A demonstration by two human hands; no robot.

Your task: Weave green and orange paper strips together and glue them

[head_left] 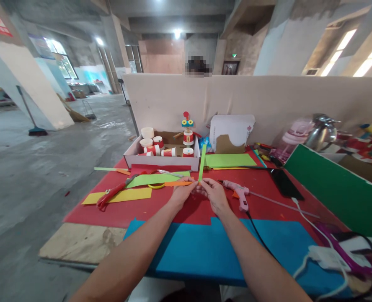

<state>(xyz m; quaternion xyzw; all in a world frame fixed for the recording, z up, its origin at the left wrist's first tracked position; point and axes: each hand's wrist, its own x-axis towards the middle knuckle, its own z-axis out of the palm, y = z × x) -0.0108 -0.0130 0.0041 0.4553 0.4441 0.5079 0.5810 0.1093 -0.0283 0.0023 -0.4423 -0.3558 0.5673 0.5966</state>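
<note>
An orange paper strip [177,183] and a light green paper strip [202,162] meet at a right angle between my hands. My left hand [183,192] pinches the orange strip close to the join; the strip points left. Beside it, my right hand [213,193] pinches the lower end of the green strip, which stands up from the fingers. The fingertips partly hide the join. Just right of my right hand lies a pink glue gun [240,192] with a glue stick out of its back. Red-handled scissors [112,195] rest to the left on green and yellow paper [135,194].
Behind my hands, a cardboard box [164,162] holds several paper cups and a paper-cup figure [187,130]. A phone [285,183], a white charging cable and a green board [327,193] are on the right. Blue sheet [186,247] covers the front edge.
</note>
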